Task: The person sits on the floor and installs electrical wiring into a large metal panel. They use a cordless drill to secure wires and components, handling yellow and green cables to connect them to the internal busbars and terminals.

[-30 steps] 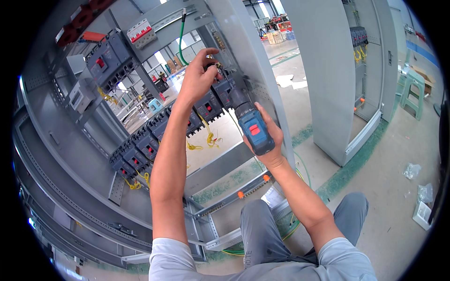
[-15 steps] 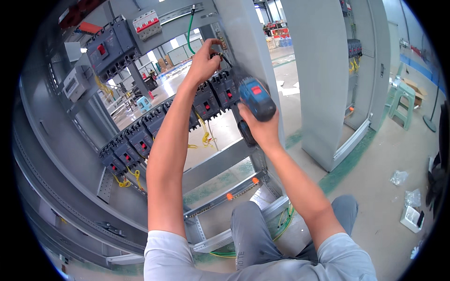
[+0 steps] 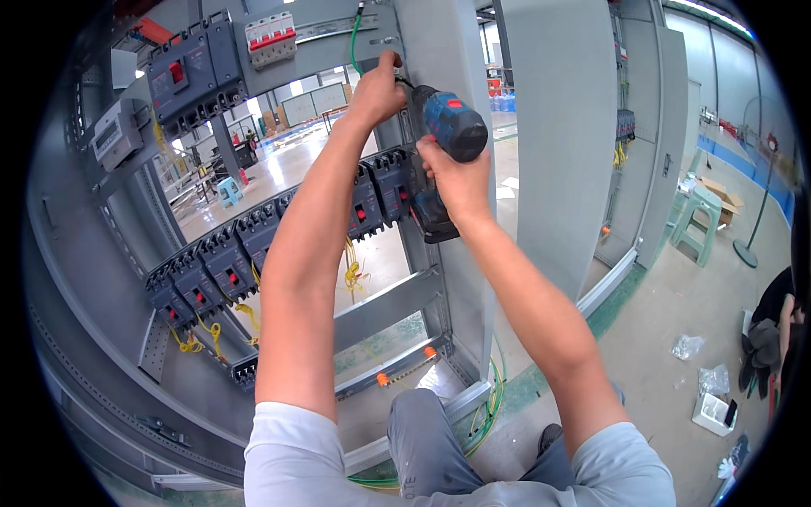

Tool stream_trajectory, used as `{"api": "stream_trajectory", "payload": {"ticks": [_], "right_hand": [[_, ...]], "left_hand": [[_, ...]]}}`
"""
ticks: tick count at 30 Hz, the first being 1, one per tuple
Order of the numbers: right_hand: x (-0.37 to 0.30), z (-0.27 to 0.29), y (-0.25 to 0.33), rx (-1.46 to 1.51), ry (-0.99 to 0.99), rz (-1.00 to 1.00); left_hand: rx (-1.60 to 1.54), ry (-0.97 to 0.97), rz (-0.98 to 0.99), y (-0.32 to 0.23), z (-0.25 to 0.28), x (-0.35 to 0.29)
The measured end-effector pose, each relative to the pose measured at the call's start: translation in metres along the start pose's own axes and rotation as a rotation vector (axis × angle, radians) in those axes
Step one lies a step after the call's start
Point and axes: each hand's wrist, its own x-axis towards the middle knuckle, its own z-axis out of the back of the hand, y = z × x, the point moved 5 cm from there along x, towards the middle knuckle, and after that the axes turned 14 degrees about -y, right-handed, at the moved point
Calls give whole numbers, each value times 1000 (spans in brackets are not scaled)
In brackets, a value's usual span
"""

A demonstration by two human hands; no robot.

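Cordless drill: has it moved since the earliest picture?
Yes, upward: the drill in the right hand had its body lower in view than the lower row's rightmost breaker; now it sits higher than that breaker.

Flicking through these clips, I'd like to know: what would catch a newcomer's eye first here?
Probably the blue-and-black power drill at upper centre, gripped in the right hand, with the left hand raised near its front end. Next, the slanting row of dark breakers with red switches across the grey cabinet, yellow wires dangling below.
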Motion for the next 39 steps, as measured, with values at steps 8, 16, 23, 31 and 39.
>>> {"api": "stream_trajectory", "payload": {"ticks": [8, 16, 23, 31, 39], "right_hand": [[4, -6, 3, 11, -24, -32], [11, -6, 14, -124, -42, 31], [10, -7, 19, -193, -32, 42], [10, -9, 26, -114, 45, -122], [13, -11, 37, -127, 71, -143]], "left_hand": [[14, 8, -23, -2, 7, -4], [81, -124, -63, 11, -1, -11], [19, -189, -60, 20, 2, -15], [-29, -185, -24, 23, 5, -21], [-10, -225, -71, 25, 3, -16]]}}
